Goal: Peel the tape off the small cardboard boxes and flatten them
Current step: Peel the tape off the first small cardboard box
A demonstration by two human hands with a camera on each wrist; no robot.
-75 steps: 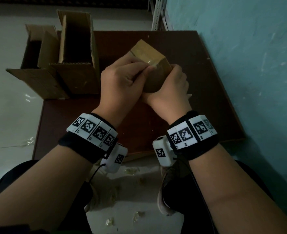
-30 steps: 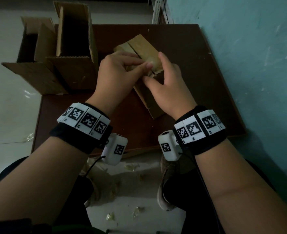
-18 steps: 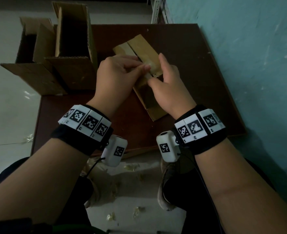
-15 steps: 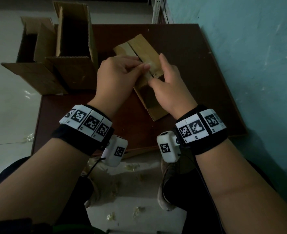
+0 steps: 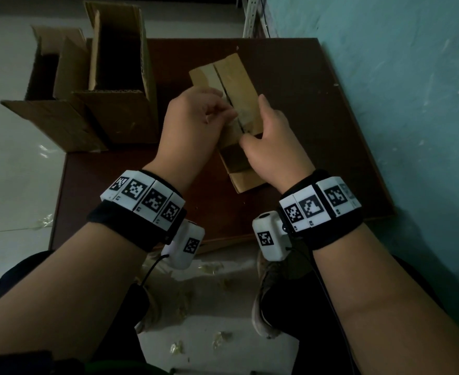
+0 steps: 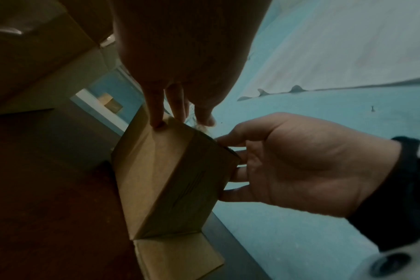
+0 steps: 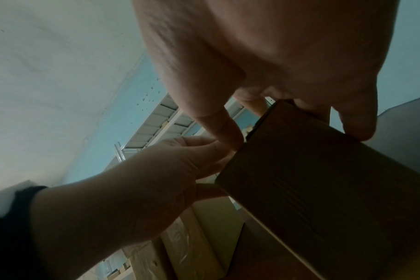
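A small brown cardboard box [image 5: 236, 77] is held over the dark table [image 5: 317, 117], long axis pointing away, its near flap [image 5: 247, 180] hanging open. My left hand [image 5: 228, 115] pinches a translucent strip of tape [image 5: 236, 119] at the box's top seam. In the left wrist view a wisp of the tape [image 6: 200, 127] sits between thumb and finger at the box [image 6: 170, 180] corner. My right hand [image 5: 254, 120] grips the box's right side, thumb on the near face; in the right wrist view the fingers [image 7: 228, 132] curl over the box [image 7: 324, 189].
Two larger open cardboard boxes [image 5: 120, 77] [image 5: 50, 77] stand at the table's back left, close to my left hand. A teal wall [image 5: 398, 104] borders the table on the right. Tape scraps [image 5: 217, 266] lie on the floor by my shoes.
The box, first held as a shut cube, has been turned lengthwise with its near flap open. In the last second my left fingers stayed pinching at the seam and the hands barely moved.
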